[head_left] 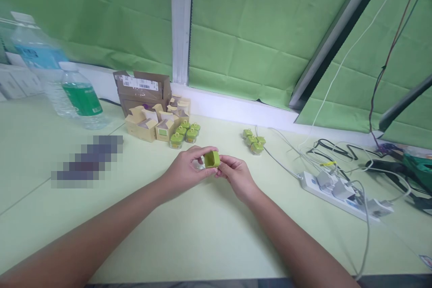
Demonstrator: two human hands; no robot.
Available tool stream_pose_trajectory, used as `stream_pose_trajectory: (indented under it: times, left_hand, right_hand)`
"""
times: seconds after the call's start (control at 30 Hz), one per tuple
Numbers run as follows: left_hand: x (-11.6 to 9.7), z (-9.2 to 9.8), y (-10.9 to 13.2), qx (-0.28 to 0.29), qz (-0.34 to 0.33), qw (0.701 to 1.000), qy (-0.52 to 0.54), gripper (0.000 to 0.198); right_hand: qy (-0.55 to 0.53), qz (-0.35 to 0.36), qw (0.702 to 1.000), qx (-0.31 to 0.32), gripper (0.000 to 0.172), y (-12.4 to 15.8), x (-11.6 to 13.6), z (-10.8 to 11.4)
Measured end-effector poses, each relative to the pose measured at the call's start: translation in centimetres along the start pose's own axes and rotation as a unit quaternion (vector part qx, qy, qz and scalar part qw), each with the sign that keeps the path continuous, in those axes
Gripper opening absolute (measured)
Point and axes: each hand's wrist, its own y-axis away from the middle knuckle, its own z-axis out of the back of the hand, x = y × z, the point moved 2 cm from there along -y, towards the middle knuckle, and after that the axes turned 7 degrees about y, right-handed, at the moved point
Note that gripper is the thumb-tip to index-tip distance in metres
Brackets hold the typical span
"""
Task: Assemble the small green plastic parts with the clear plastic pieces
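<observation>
A small green cap (212,159) sits between both of my hands above the middle of the table. My left hand (187,168) is closed, its fingers curled over something clear that is mostly hidden behind the cap. My right hand (236,175) pinches the cap from the right side. Farther back stand several little green-capped jars (184,134) beside small yellow cartons (148,127). Three more green-capped jars (254,140) stand apart to the right.
A brown cardboard box (141,90) stands behind the cartons. Two water bottles (81,99) are at the back left. A white power strip (340,191) with plugs and loose cables (330,148) lies at the right. A green curtain (256,31) hangs behind the table.
</observation>
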Motion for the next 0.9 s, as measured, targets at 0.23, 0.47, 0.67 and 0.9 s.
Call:
stream_pose_trajectory:
  times: [0.23, 0.47, 0.67, 0.9]
  left_hand:
    - [-0.19, 0.25, -0.01, 0.019, -0.087, 0.996, -0.005, 0.05]
    - [-0.19, 0.32, -0.03, 0.024, -0.142, 0.989, -0.018, 0.048]
    - [-0.09, 0.48, -0.08, 0.026, -0.119, 0.993, -0.01, 0.048]
    - [0.56, 0.23, -0.05, 0.034, -0.088, 0.996, 0.001, 0.048]
  right_hand:
    - [-0.025, -0.008, 1.0, 0.004, 0.026, 0.17, 0.1, 0.01]
    - [-0.067, -0.028, 0.997, 0.02, 0.023, 0.4, 0.51, -0.08]
    - [-0.081, -0.035, 0.996, 0.027, 0.023, 0.39, 0.44, 0.12]
    - [-0.073, -0.033, 0.996, 0.048, 0.023, 0.4, 0.87, -0.35]
